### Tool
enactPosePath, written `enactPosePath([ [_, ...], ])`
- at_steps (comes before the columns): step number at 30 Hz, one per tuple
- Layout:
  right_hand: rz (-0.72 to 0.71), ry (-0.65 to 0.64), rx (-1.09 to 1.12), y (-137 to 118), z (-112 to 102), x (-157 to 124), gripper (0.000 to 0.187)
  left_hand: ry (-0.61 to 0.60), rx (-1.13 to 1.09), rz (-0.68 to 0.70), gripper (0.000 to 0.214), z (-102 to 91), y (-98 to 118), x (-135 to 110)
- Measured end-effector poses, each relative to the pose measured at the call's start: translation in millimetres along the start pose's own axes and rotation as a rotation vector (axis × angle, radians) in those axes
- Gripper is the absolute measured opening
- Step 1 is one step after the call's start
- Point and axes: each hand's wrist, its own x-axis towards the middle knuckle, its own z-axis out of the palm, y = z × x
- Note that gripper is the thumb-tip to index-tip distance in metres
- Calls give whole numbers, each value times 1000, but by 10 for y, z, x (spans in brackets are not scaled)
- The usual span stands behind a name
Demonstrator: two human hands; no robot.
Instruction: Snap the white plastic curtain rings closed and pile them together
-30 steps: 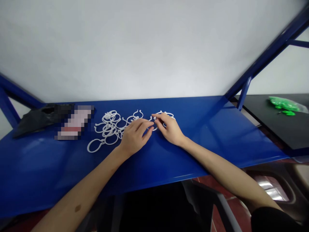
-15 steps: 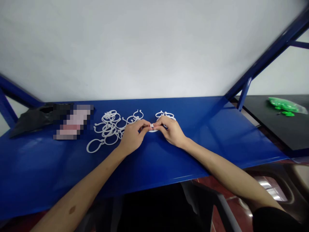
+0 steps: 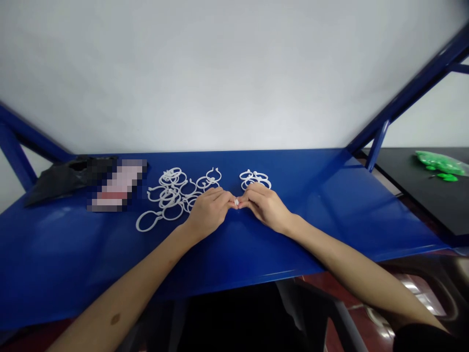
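Note:
My left hand (image 3: pixel 210 211) and my right hand (image 3: pixel 269 206) meet over the front middle of the table. Both pinch a white plastic ring (image 3: pixel 236 202) between thumbs and fingers. Only a small white bit of it shows between the fingertips; the fingers hide the rest. To the left of my left hand lies a loose pile of similar white open-ended rings (image 3: pixel 169 197), several overlapping. Just beyond my right hand sits a small group of white rings (image 3: pixel 270 185), partly covered by that hand.
The blue table (image 3: pixel 315 195) runs back to a pale wall. A black plastic bag (image 3: pixel 54 181) and a blurred-out item (image 3: pixel 120 183) lie at the left. On a black table (image 3: pixel 406 186) at the right is a bag of green pieces (image 3: pixel 439 161). Blue frame bars (image 3: pixel 377 145) flank both sides.
Both hands have come nearer to me, with the ring in them, and the fingers now cover more of it. The view has shifted slightly, so the surroundings appear moved to the right.

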Motion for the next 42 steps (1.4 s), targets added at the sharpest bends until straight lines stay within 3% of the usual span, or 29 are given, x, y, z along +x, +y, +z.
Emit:
enactPosePath([
  [9, -26, -62, -63, -5, -20, 2, 26, -54, 100, 59, 30, -5, 3, -3],
  [17, 8, 107, 24, -29, -30, 45, 14, 62, 82, 41, 19, -149, 13, 91],
  [24, 274, 134, 271, -39, 20, 53, 7, 58, 66, -15, 20, -169, -26, 81],
  [37, 124, 17, 193, -114, -3, -19, 15, 116, 228, 246, 22, -118, 84, 55],
  [42, 136, 52, 154, -99, -28, 31, 14, 132, 169, 208, 19, -138, 36, 63],
])
